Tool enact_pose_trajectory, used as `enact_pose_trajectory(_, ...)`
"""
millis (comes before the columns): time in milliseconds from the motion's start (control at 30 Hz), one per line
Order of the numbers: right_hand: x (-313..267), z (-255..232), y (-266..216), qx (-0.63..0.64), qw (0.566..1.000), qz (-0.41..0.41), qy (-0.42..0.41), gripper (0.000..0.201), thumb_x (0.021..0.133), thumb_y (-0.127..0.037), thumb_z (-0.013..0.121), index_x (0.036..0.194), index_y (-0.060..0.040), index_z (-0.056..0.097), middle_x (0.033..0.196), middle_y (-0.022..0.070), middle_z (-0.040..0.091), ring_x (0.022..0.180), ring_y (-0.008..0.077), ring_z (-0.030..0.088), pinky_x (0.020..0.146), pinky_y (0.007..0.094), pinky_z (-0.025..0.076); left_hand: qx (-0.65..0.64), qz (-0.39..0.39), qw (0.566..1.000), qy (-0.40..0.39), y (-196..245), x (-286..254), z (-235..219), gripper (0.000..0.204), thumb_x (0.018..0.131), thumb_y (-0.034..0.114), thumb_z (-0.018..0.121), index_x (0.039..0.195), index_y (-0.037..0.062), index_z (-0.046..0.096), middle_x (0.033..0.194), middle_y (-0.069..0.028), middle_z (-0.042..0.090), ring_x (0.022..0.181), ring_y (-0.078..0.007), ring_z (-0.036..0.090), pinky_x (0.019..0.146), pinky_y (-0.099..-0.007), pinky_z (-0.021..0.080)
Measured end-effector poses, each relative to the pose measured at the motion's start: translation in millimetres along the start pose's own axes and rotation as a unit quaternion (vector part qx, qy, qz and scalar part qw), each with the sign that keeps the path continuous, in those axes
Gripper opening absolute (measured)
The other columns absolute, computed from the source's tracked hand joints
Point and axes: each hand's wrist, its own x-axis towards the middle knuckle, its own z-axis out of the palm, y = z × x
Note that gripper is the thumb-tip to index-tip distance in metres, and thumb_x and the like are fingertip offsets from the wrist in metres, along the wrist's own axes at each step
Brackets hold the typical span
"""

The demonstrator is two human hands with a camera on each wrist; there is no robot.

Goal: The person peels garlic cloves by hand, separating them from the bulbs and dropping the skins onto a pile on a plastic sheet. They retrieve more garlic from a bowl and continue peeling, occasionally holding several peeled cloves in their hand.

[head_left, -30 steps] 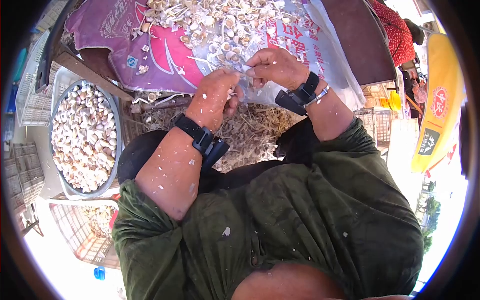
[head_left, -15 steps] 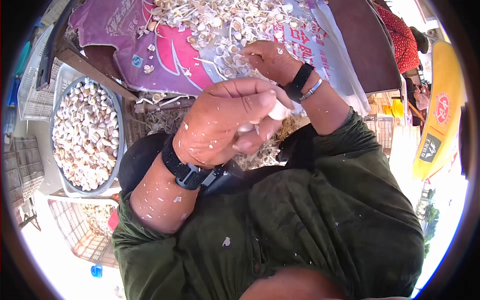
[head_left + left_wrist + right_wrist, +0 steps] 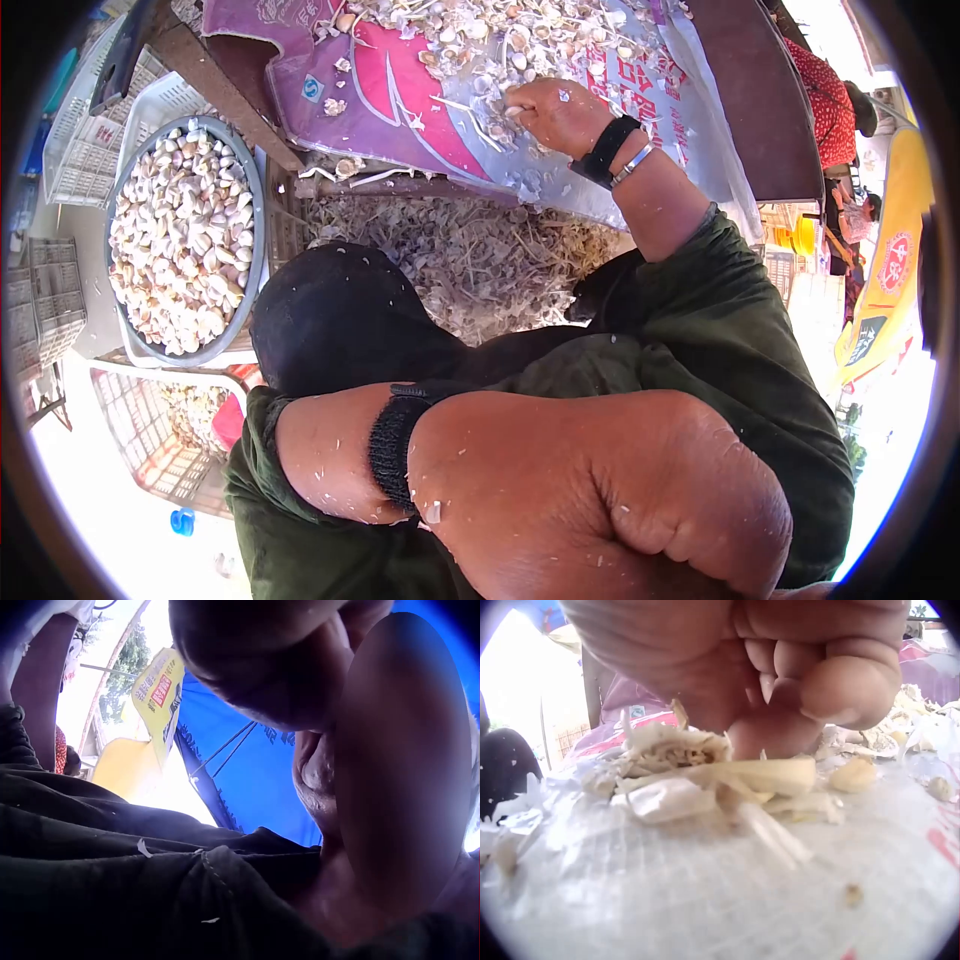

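Observation:
My left hand (image 3: 600, 490) is raised close to the head camera, its back uppermost and its fingers bent out of sight. Dark and near in the left wrist view, that hand (image 3: 255, 660) shows nothing clearly held. Over the printed plastic sheet (image 3: 330, 100), my right hand (image 3: 565, 115) is low, with a pale spot at its fingertips. In the right wrist view its fingers (image 3: 847, 690) curl down beside garlic skins and stem pieces (image 3: 675, 765); whether they pinch anything is unclear. Loose garlic and skins (image 3: 520, 40) cover the sheet's far part.
A round grey basin (image 3: 255, 205) full of garlic cloves (image 3: 180, 240) stands at the left, with a plastic crate (image 3: 135, 420) below it. Dry scraps (image 3: 480, 260) lie beneath the table edge, between the knees. Someone in red dotted clothing (image 3: 820, 100) is at the upper right.
My left hand has come back from the sheet, up toward the head camera; the pale cloves seen in it are hidden now. My right hand has parted from it and stays over the sheet.

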Motion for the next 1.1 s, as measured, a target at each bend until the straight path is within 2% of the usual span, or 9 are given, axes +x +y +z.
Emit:
enact_pose_trajectory(100,-3.6,-10.1,-8.4,0.014,0.999,0.052,-0.008,0.007,0.084,-0.012,0.062,0.087,-0.0066,0.059,0.081,0.0132,0.064,0.078,0.0337,0.063,0.069,0.0403,0.05,0.004,0.051,0.998,0.023,1.6,3.6,0.6,0.013,0.087,-0.004,0.063,0.098,-0.0104,0.064,0.091,-0.0184,0.067,0.079,-0.0243,0.069,0.065,-0.0306,0.053)
enact_pose_trajectory(200,-11.3,-22.7,-23.2,0.064,0.984,0.167,0.007,0.009,0.083,-0.011,0.064,0.089,-0.0068,0.061,0.081,0.013,0.065,0.076,0.0328,0.063,0.068,0.0401,0.051,0.192,-0.118,0.971,-0.079,39.6,12.2,-6.7,0.008,0.092,0.006,0.059,0.089,-0.0006,0.061,0.076,-0.0037,0.062,0.065,-0.012,0.057,0.057,-0.021,0.041)
enact_pose_trajectory(267,-20.2,-32.0,-13.4,0.118,0.978,0.169,0.043,0.013,0.085,-0.013,0.066,0.095,-0.0057,0.063,0.081,0.0096,0.066,0.073,0.0228,0.064,0.065,0.0359,0.051,0.164,-0.36,0.895,0.208,59.8,16.6,-7.8,0.023,0.088,0.014,0.058,0.102,-0.0037,0.06,0.075,-0.0124,0.061,0.065,-0.0156,0.058,0.055,-0.0254,0.044)
enact_pose_trajectory(367,-36.6,-69.2,-48.8,0.42,0.85,0.31,0.064,0.018,0.088,-0.01,0.068,0.102,-0.0019,0.062,0.081,0.0021,0.064,0.071,0.0061,0.061,0.058,0.0208,0.048,0.118,-0.221,0.883,0.396,51.9,-15.0,-79.0,0.023,0.091,0.02,0.053,0.098,0.0004,0.061,0.085,-0.0122,0.062,0.07,-0.0169,0.059,0.053,-0.0261,0.042)
enact_pose_trajectory(500,-56.2,-77.3,-89.5,0.426,0.87,0.227,0.1,0.017,0.086,-0.006,0.07,0.102,-0.0014,0.064,0.08,0.0011,0.063,0.068,0.0068,0.06,0.058,0.0213,0.048,0.209,-0.194,0.725,0.627,43.7,-13.4,-129.0,0.024,0.092,0.022,0.05,0.094,0.0013,0.062,0.087,-0.0105,0.063,0.072,-0.017,0.059,0.052,-0.0254,0.041)
enact_pose_trajectory(567,-60.6,-81.9,-91.9,0.365,0.926,0.095,0.025,0.015,0.086,-0.003,0.07,0.1,-0.0006,0.066,0.081,0.0014,0.063,0.067,0.0066,0.06,0.059,0.0221,0.049,0.196,-0.19,0.738,0.617,41.7,-13.4,-138.4,0.025,0.093,0.023,0.049,0.094,0.0013,0.062,0.087,-0.0105,0.064,0.073,-0.0171,0.06,0.052,-0.0257,0.041)
enact_pose_trajectory(733,-50.4,-75.4,7.9,0.28,0.928,0.196,0.146,0.012,0.088,-0.005,0.065,0.099,-0.0017,0.066,0.081,0.0076,0.067,0.068,0.0132,0.065,0.06,0.028,0.051,0.169,-0.217,0.783,0.558,49.1,-26.0,-174.9,0.034,0.098,0.028,0.046,0.087,-0.0008,0.06,0.083,-0.0117,0.061,0.064,-0.0137,0.054,0.045,-0.0233,0.036)
enact_pose_trajectory(867,-37.5,-57.6,112.6,-0.077,0.973,0.187,0.111,0.021,0.089,-0.015,0.06,0.108,-0.0095,0.067,0.102,0.0152,0.068,0.089,0.0313,0.066,0.079,0.0386,0.053,0.164,-0.229,0.806,0.52,48.5,-18.7,-178.6,0.035,0.098,0.028,0.046,0.083,-0.0018,0.059,0.08,-0.0123,0.059,0.058,-0.0119,0.05,0.043,-0.022,0.033)
enact_pose_trajectory(1100,-13.9,-45.8,127.2,-0.082,0.972,0.217,0.019,0.022,0.087,-0.022,0.061,0.106,-0.0134,0.068,0.102,0.0149,0.068,0.095,0.0327,0.064,0.085,0.0404,0.051,0.196,-0.241,0.783,0.538,47.6,-7.2,-186.8,0.035,0.095,0.028,0.05,0.079,-0.0005,0.06,0.08,-0.01,0.06,0.055,-0.011,0.049,0.043,-0.0229,0.034)
